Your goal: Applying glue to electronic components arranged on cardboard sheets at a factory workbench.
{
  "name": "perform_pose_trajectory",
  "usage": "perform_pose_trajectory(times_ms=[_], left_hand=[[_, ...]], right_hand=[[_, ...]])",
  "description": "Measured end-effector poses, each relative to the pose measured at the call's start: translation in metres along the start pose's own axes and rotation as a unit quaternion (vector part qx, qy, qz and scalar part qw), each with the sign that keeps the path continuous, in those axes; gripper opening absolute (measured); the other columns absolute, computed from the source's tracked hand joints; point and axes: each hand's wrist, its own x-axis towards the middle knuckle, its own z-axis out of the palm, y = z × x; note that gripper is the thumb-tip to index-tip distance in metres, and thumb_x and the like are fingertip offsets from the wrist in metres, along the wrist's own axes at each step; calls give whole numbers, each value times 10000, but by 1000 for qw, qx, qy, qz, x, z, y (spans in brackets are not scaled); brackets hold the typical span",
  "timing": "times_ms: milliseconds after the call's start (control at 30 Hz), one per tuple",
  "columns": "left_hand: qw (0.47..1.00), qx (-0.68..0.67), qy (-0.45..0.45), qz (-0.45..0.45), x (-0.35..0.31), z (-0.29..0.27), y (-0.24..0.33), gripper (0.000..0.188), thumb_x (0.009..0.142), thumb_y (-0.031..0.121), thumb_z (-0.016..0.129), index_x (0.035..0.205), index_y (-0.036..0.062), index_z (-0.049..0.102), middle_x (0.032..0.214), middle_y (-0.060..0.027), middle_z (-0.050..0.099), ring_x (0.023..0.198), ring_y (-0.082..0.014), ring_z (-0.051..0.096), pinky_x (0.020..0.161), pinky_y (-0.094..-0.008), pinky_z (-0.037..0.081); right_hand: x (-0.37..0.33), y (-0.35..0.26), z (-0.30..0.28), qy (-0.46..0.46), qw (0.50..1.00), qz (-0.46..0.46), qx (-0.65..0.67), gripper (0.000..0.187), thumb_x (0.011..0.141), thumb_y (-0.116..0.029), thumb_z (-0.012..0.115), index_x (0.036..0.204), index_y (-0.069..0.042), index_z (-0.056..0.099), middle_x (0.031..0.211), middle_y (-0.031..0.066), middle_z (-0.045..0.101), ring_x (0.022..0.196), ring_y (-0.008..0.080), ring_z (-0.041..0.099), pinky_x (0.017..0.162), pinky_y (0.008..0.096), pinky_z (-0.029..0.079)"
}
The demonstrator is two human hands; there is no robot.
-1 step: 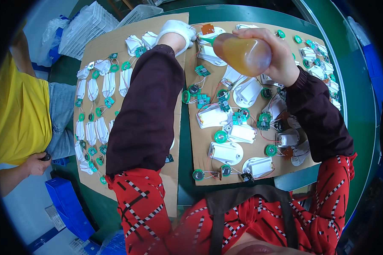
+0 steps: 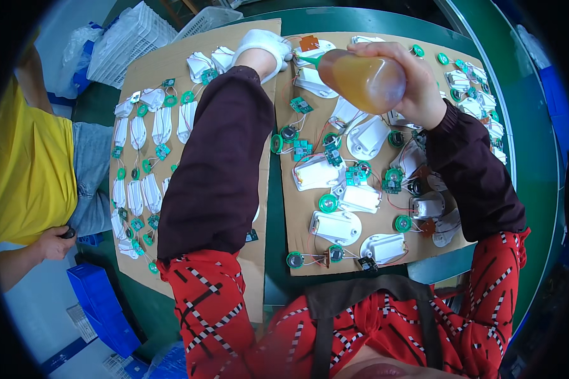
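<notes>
My right hand (image 2: 418,85) is wrapped round a squeeze bottle (image 2: 355,79) of amber liquid, held tilted over the right cardboard sheet. Its green nozzle (image 2: 308,60) points left, close to the fingertips of my left hand (image 2: 261,49). That hand wears a white glove and reaches to the far inner edges of the two sheets. Its fingers are drawn together by thin wires; what they pinch is too small to make out. Beside them lie a white plastic housing (image 2: 313,83) and an orange-brown circuit board (image 2: 308,43).
More white housings with wired green circuit boards and round speakers cover the left cardboard sheet (image 2: 250,294) and right cardboard sheet (image 2: 275,208). Both lie on a green table (image 2: 360,20). White crates (image 2: 129,44) stand far left. A person in a yellow shirt (image 2: 35,170) is at left.
</notes>
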Motion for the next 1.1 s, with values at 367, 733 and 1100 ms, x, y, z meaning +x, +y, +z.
perform_pose_trajectory(times_ms=[367, 733, 1100], left_hand=[[993, -118, -3, -19, -10, 1, 1, 124, 795, 124, 573, 878, 40, 610, 732, -37, 614, 519, -87, 522, 425, -207, 392], [994, 40, 38, 89, 7, 10, -9, 122, 798, 141, 580, 858, 40, 613, 728, -35, 615, 539, -93, 540, 438, -217, 400], [969, 132, 43, 202, 5, 9, -15, 133, 804, 160, 580, 842, 37, 614, 717, -34, 611, 525, -92, 535, 425, -216, 394]], right_hand=[[0, 3, 8, -37, 998, 16, -41, 514, 639, -43, 725, 1093, -54, 486, 1128, 119, 546, 1044, 250, 532, 879, 316, 428], [0, -2, 8, -27, 999, -2, -36, 557, 592, -27, 743, 1093, -84, 507, 1073, 95, 570, 995, 254, 552, 844, 314, 449], [0, -13, 13, -36, 998, 2, -50, 543, 613, -26, 730, 1102, -72, 497, 1080, 103, 561, 1003, 266, 543, 847, 326, 443]])
